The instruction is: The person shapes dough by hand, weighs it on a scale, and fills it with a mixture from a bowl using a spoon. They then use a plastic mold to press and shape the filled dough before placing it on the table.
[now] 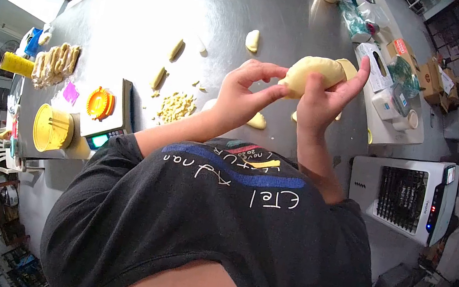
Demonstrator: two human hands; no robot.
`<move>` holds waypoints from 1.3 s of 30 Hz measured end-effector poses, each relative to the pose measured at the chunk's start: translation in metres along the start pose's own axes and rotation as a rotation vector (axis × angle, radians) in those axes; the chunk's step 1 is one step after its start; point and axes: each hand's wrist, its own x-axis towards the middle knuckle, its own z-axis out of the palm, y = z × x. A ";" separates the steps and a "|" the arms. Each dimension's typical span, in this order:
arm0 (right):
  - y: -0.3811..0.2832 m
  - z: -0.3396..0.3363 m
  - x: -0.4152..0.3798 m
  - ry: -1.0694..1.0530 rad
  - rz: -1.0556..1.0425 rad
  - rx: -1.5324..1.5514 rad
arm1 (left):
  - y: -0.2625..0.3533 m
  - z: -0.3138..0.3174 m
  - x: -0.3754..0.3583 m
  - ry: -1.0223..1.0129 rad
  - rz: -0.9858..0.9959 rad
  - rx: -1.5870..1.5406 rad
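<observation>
A plump, half-moon dough turnover is held up over the steel table. My right hand supports it from the right, thumb across its front and fingers extended behind. With thumb and fingertips, my left hand pinches the left end of its edge. Another pale dough piece shows behind it at the right fingers. Below the hands lies a smaller dough piece, partly hidden by the left forearm. Farther off rests a folded dough piece.
Dough strips and a pile of small yellowish pieces lie left of my hands. An orange dumpling mould sits on a digital scale, beside a yellow tub. Boxes and containers line the right; an air cooler stands nearby.
</observation>
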 end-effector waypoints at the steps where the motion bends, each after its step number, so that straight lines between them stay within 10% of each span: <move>1: 0.000 0.000 0.000 -0.006 0.008 0.013 | 0.001 0.002 0.000 0.041 0.004 0.007; 11: 0.002 -0.001 0.002 -0.051 -0.024 0.004 | -0.001 -0.006 0.002 -0.034 -0.394 -0.205; 19: -0.007 0.006 0.000 -0.064 -0.045 0.089 | 0.007 -0.009 0.009 -0.057 -0.701 -0.962; 28: -0.013 0.031 0.001 -0.041 -0.049 0.122 | 0.012 -0.017 -0.009 0.146 0.037 0.001; 39: -0.024 0.080 -0.018 -0.101 -0.089 0.088 | 0.021 -0.076 -0.022 0.127 -0.237 -0.321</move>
